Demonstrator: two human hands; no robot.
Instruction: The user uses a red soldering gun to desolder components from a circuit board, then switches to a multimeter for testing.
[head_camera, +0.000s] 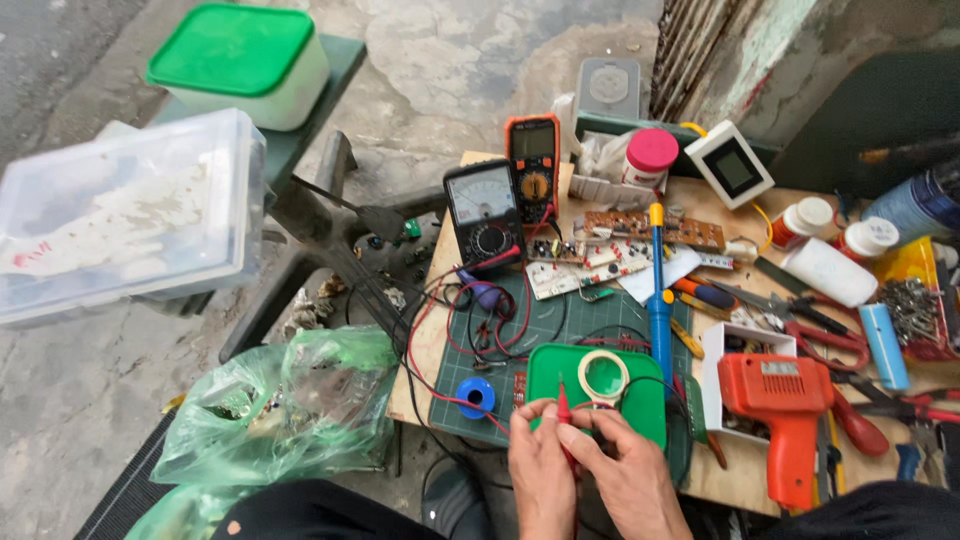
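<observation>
My left hand (540, 470) and my right hand (625, 470) meet at the near edge of a green plastic lid (560, 375) that lies on a green cutting mat (545, 325). A red test probe (563, 405) stands between the fingertips of both hands, and the fingers pinch something small and hidden beside it. A roll of tape (603, 374) rests on the lid just beyond the fingers. Red and black leads run from the probes back to a black analog meter (483, 212). An orange digital multimeter (533, 165) stands behind it.
A blue desoldering pump (659, 305), circuit boards (600, 265), an orange soldering gun (790, 405), pliers, bottles and a blue solder spool (475, 397) crowd the wooden board. A green plastic bag (290, 400) sits left; plastic boxes (125, 215) stand beyond it.
</observation>
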